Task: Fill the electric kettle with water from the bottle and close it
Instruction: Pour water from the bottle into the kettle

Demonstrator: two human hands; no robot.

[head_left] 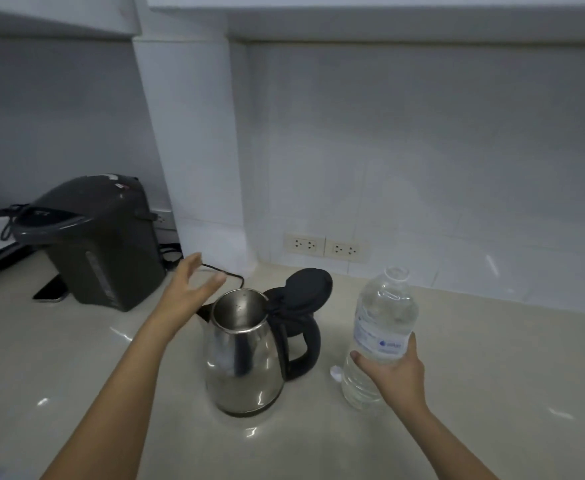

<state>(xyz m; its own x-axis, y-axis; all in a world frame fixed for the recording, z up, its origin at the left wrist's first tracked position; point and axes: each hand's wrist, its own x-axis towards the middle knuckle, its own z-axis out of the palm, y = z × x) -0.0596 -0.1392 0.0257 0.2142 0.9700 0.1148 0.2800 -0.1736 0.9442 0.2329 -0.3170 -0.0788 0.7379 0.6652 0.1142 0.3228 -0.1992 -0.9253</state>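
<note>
A stainless steel electric kettle stands on the pale counter with its black lid swung open and upright behind the mouth. Its black handle points right. My left hand hovers just left of the kettle's rim, fingers spread, holding nothing. A clear plastic water bottle, uncapped and mostly full, stands upright to the kettle's right. My right hand grips its lower half. A small white cap lies on the counter between kettle and bottle.
A dark hot-water dispenser stands at the back left, with a phone lying beside it. A black cord runs behind my left hand. Wall sockets sit low on the tiled wall.
</note>
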